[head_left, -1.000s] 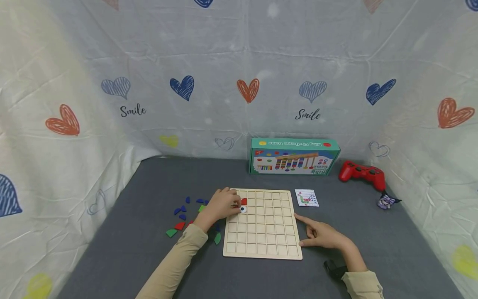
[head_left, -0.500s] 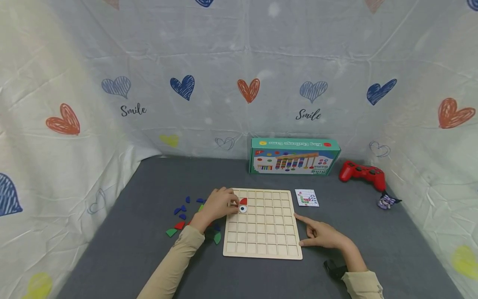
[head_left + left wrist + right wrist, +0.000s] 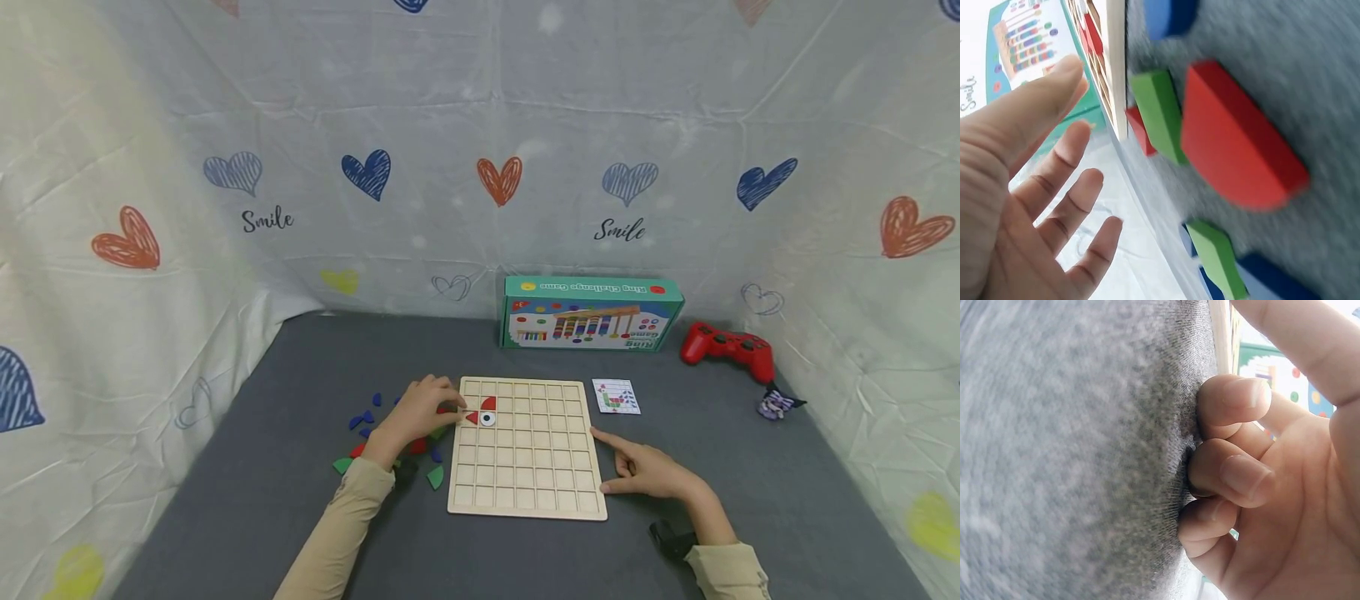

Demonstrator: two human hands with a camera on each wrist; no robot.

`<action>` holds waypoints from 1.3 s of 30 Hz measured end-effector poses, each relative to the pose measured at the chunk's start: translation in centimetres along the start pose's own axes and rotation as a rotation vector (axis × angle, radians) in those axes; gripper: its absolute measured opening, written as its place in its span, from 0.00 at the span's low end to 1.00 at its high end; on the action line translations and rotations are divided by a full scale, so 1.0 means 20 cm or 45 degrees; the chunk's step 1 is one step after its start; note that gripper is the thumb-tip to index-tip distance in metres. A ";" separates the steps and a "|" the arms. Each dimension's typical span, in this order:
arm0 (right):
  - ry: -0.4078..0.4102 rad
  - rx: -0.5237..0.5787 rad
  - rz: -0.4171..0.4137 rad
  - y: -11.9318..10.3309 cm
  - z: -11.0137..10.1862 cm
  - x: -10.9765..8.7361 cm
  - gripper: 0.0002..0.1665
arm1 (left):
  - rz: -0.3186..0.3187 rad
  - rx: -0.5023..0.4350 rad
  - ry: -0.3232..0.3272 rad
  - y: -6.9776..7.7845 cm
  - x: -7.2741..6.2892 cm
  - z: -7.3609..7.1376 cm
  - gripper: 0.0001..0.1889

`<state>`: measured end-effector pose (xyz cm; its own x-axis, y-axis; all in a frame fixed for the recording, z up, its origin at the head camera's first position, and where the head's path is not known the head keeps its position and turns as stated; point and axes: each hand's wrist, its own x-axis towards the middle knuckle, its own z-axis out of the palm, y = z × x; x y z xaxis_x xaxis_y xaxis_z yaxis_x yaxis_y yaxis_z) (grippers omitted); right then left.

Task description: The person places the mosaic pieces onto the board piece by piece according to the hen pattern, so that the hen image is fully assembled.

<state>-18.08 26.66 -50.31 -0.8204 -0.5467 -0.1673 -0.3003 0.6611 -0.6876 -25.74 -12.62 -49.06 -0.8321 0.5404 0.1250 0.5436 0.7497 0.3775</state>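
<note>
A wooden grid board (image 3: 525, 517) lies flat on the table. In its upper left squares sit a red curved piece (image 3: 489, 403), a white disc with an eye (image 3: 487, 419) and a small red triangle (image 3: 472, 417). My left hand (image 3: 418, 410) is just past the board's left edge, its fingers spread and empty in the left wrist view. Below it there lie a red block (image 3: 1235, 140) and a green block (image 3: 1159, 112). My right hand (image 3: 651, 468) touches the board's right edge with a straight index finger and the thumb; its other fingers curl against the cloth.
Blue pieces (image 3: 367, 417) and green pieces (image 3: 436, 477) are scattered left of the board. A pattern card (image 3: 617, 397) lies at its upper right. Behind stand a green game box (image 3: 591, 314) and a red game controller (image 3: 727, 350) with a small charm (image 3: 777, 405).
My left hand has let go of the small red triangle, which now shows beside the eye disc, and has moved left off the board. My right hand stays put.
</note>
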 end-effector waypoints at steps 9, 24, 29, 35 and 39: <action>0.001 0.003 0.012 0.00 0.00 -0.01 0.50 | -0.030 0.013 -0.056 -0.05 -0.06 -0.04 0.13; 0.006 0.005 0.015 0.00 -0.01 -0.01 0.50 | -0.041 0.040 -0.147 -0.12 -0.12 -0.06 0.15; 0.001 0.004 0.019 0.00 0.00 0.00 0.50 | -0.034 0.051 -0.153 -0.13 -0.13 -0.06 0.14; -0.002 0.018 -0.002 0.00 0.00 0.00 0.49 | -0.053 0.075 -0.142 -0.14 -0.14 -0.06 0.12; -0.001 0.014 -0.006 0.00 0.00 0.00 0.50 | -0.074 0.085 -0.150 -0.15 -0.15 -0.06 0.13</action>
<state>-18.07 26.67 -50.35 -0.8184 -0.5506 -0.1645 -0.2992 0.6527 -0.6960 -25.01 -16.87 -49.43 -0.8457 0.5337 -0.0051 0.5045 0.8025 0.3187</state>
